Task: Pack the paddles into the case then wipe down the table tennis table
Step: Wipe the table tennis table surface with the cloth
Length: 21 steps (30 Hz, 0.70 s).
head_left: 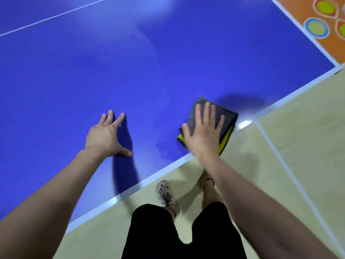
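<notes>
My right hand (202, 135) lies flat on a cloth (226, 116). The fingers (207, 113) are straight and spread out. They press down on the cloth and do not curl round it.

The cloth is soft and folded into a square. Its top is dark grey. A bright yellow side peeks out along the edge near me. It sits on the blue bench (130, 62), right by the near edge, and one corner reaches the white stripe (162, 171) there.

My left hand (106, 135) is on the bench too, off to the side and well apart from the cloth. Its fingers are loose and open, with the tips touching the top. It holds nothing.

The bench top is smooth and a bit shiny, with thin white lines on it. A darker smear (164, 146) shows just beside the cloth.

Below the edge is a pale, smooth floor (298, 128). I see my black shorts (149, 230) and one grey shoe (165, 193) with holes in it. Far off at the corner lies an orange mat (296, 8) with round yellow spots.
</notes>
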Tool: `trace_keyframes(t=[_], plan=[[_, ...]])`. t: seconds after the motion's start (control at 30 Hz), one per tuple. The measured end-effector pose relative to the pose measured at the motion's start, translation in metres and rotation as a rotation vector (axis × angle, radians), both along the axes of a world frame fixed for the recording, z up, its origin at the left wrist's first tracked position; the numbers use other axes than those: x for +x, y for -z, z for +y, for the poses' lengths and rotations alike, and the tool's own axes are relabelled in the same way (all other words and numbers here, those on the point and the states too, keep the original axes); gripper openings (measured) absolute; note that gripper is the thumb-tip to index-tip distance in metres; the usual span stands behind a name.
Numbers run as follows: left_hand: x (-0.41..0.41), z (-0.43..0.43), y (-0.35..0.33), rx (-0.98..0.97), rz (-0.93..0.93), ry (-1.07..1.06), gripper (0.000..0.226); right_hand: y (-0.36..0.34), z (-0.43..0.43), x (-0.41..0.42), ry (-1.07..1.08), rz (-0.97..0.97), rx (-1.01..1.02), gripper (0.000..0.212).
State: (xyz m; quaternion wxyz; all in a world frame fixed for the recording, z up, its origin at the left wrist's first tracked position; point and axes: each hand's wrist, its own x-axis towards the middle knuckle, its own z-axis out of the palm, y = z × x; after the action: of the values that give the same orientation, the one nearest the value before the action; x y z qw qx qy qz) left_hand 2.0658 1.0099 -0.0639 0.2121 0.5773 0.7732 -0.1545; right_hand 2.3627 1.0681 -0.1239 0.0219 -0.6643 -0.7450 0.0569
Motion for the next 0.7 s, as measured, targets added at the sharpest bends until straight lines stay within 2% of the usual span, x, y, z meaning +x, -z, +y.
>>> trace_keyframes(t=[0.07,0.13,0.23,0.3,0.4,0.47,0.53,0.6,0.7], plan=[[0.000,0.001,0.000,-0.012,0.011,0.006,0.161,-0.005,-0.061,-0.055,-0.258,0.006,-0.051,0.085],[-0.002,-0.001,0.000,-0.022,0.019,0.019,0.161,-0.006,-0.090,-0.074,-0.503,0.078,-0.093,0.081],[-0.008,-0.002,-0.003,-0.078,0.051,0.078,0.163,0.004,-0.049,-0.041,-0.694,0.116,-0.033,0.076],[-0.013,-0.004,-0.004,-0.093,0.087,0.127,0.164,0.008,0.010,-0.016,-0.590,0.109,0.031,0.074],[-0.015,-0.007,-0.003,-0.070,0.123,0.152,0.164,0.007,0.098,-0.005,-0.273,0.052,0.044,0.077],[-0.014,-0.007,-0.002,-0.060,0.142,0.171,0.163,0.006,0.115,-0.023,-0.155,0.025,0.033,0.080],[-0.014,-0.006,-0.003,-0.058,0.152,0.187,0.164,0.003,0.085,-0.049,-0.106,0.028,0.042,0.083],[-0.014,-0.006,-0.005,-0.056,0.169,0.189,0.164,0.001,0.016,-0.074,-0.214,-0.003,0.051,0.084],[-0.012,-0.003,-0.007,-0.050,0.159,0.186,0.164,-0.001,-0.081,-0.100,-0.590,-0.005,-0.062,0.083]])
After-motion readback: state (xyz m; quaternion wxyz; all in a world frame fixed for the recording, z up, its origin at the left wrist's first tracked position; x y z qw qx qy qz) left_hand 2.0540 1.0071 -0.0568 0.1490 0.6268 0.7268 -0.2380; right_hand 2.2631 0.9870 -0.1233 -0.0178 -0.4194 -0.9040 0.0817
